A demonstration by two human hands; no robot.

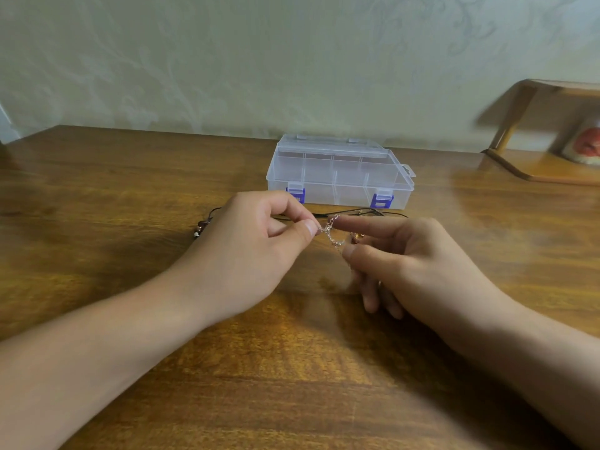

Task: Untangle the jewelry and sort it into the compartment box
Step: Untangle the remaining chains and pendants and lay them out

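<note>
A brown wooden tabletop with a glossy grain fills the scene, running to a pale patterned wall at the far side. At the far right stands a light wooden shelf, blurred, with a reddish object under it that cannot be made out. Far of centre sits the clear plastic compartment box with purple latches, its lid closed and its dividers showing through the top.

Just near of the box, both hands meet above the tabletop. The left hand has its fingers curled, thumb and forefinger pinching one end of a thin silver chain. The right hand holds the other part: its forefinger points left, touching the chain from above, while its thumb presses from below, the lower fingers hanging loosely. The chain hangs in a short slack loop between the two grips, clear of the wood.

Behind the hands, a dark cord necklace lies on the tabletop in front of the box, its small brown beads resting left of the left hand.
</note>
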